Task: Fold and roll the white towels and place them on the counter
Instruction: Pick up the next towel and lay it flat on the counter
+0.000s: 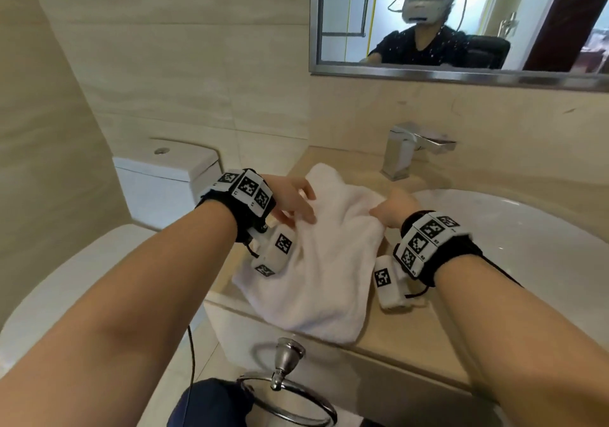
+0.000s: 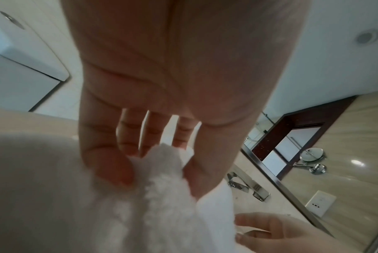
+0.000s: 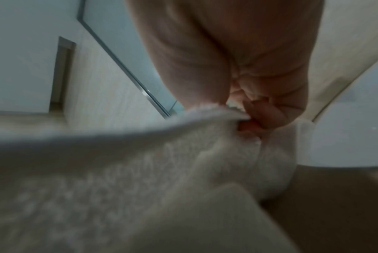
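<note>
One white towel (image 1: 323, 262) lies crumpled on the beige counter (image 1: 412, 337), left of the sink; its near corner hangs over the front edge. My left hand (image 1: 293, 202) rests on the towel's upper left part with fingers spread and fairly straight. In the left wrist view the towel (image 2: 151, 196) bulges up under the left hand (image 2: 162, 150). My right hand (image 1: 392, 209) pinches the towel's upper right edge. In the right wrist view the curled fingers (image 3: 263, 116) of that hand grip the towel (image 3: 140, 162), which stretches taut to the left.
A white sink basin (image 1: 527, 245) lies right of the towel, with a chrome faucet (image 1: 412, 150) behind it. A toilet (image 1: 164, 183) stands left of the counter. A chrome towel ring (image 1: 286, 390) hangs below the counter's front edge. A mirror (image 1: 461, 15) hangs on the wall.
</note>
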### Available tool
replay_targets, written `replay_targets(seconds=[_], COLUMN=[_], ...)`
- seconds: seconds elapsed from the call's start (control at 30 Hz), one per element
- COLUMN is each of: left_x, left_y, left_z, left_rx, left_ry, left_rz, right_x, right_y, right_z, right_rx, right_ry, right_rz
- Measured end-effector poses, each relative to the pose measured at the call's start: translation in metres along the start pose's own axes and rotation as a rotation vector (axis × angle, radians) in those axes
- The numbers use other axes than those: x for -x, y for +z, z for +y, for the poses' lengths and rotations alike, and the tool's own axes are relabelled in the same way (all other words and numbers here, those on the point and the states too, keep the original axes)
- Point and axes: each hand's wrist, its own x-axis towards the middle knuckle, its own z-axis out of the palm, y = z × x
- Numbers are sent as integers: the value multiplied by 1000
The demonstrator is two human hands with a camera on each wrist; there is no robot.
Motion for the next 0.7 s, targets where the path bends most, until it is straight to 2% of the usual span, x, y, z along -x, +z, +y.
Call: replay_targets(seconds=[0.1, 0.2, 0.37, 0.47, 0.53, 0.63, 0.67, 0.7], left_x=[3, 12, 27, 34, 37, 39, 35, 29], left_y=[5, 7, 12, 13, 12, 7, 3, -1], left_z=[1, 3, 2, -1, -7, -15, -16, -16], left_rx=[-68, -98, -186, -117, -73, -42, -60, -72], left_ry=[32, 84, 141, 167, 163, 158, 174, 206], left_rz=[16, 24, -8, -14, -113, -342, -354, -309], right_x=[7, 14, 38, 38, 35, 28, 26, 24], right_y=[2, 4, -1, -3, -3, -6, -8, -9], right_z=[5, 12, 6, 1, -4, -10, -13, -17], right_rx=[-88, -248, -236, -177, -127, -107, -75, -41], right_ry=[-31, -108, -215, -260, -280, -289, -305, -315], right_rz=[92, 250, 353, 369, 308, 163, 127, 80])
